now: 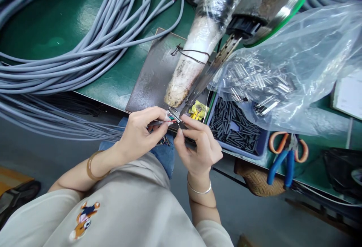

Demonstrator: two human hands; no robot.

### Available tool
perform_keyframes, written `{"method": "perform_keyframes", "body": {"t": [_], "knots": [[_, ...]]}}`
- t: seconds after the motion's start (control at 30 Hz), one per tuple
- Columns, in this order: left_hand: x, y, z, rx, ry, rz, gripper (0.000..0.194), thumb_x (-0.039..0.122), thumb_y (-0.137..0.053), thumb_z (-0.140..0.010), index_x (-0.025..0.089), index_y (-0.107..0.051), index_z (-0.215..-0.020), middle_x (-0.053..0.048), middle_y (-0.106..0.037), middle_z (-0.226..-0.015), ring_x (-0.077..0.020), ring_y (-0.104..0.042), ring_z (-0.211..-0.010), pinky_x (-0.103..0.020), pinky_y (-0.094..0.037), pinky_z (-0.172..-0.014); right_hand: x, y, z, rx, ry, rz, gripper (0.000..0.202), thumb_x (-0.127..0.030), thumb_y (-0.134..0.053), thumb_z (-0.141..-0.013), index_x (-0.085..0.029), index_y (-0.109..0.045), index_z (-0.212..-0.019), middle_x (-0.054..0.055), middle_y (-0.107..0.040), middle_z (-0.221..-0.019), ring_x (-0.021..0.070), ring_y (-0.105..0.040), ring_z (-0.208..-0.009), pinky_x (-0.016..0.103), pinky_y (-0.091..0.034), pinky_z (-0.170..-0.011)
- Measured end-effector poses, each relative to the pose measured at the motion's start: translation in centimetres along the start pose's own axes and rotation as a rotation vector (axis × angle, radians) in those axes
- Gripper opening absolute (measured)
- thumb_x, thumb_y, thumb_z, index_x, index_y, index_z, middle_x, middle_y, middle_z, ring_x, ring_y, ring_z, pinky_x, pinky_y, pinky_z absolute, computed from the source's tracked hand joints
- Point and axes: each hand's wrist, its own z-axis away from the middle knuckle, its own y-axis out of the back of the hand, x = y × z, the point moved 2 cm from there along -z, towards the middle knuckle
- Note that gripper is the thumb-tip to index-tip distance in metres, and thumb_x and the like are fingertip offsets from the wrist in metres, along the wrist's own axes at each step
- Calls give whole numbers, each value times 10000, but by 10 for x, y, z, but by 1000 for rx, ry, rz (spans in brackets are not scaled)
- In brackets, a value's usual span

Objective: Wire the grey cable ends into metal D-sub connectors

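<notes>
My left hand [143, 130] pinches the stripped end of a grey cable, where thin red and green wires [172, 119] fan out. Those wires lie against a small metal pin connector [174, 114], just below the soldering iron's tip. My right hand [199, 143] is closed, thumb and finger on a thin wire, with its index fingertip at the connector's right end. The soldering iron [207, 71] slants down from above, close to my right fingers. Beside it, a white wrapped tube [188, 58] ends just over the connector. A yellow sponge [198, 111] lies right of the iron.
Bundles of grey cable [93, 54] cover the left side and hang over the table edge. A blue tray [261, 149] holds short black sleeves. A clear bag [305, 100] of metal connectors overlaps it. Orange-handled scissors [278, 141] and blue-handled pliers [290, 166] lie right.
</notes>
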Motion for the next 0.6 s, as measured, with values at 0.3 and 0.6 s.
{"method": "perform_keyframes", "body": {"t": [0.3, 0.6], "knots": [[1, -2, 2, -351, 525, 680, 288, 396, -785, -851, 163, -620, -812, -11, -686, -650, -43, -444, -426, -177, -361, -393, 10, 2, 19, 6, -104, -265, 180, -123, -653, -913, -239, -586, -1032, 36, -794, -1023, 174, -779, -836, 300, -632, -696], [-4, 0, 19, -163, 431, 744, 252, 381, -785, -858, 173, -642, -855, 9, -661, -677, -66, -541, -490, -186, -471, -466, -10, 5, 8, -8, -558, -484, 117, -253, -637, -965, -229, -559, -882, -84, -533, -689, 51, -495, -488, 173, -407, -450]]}}
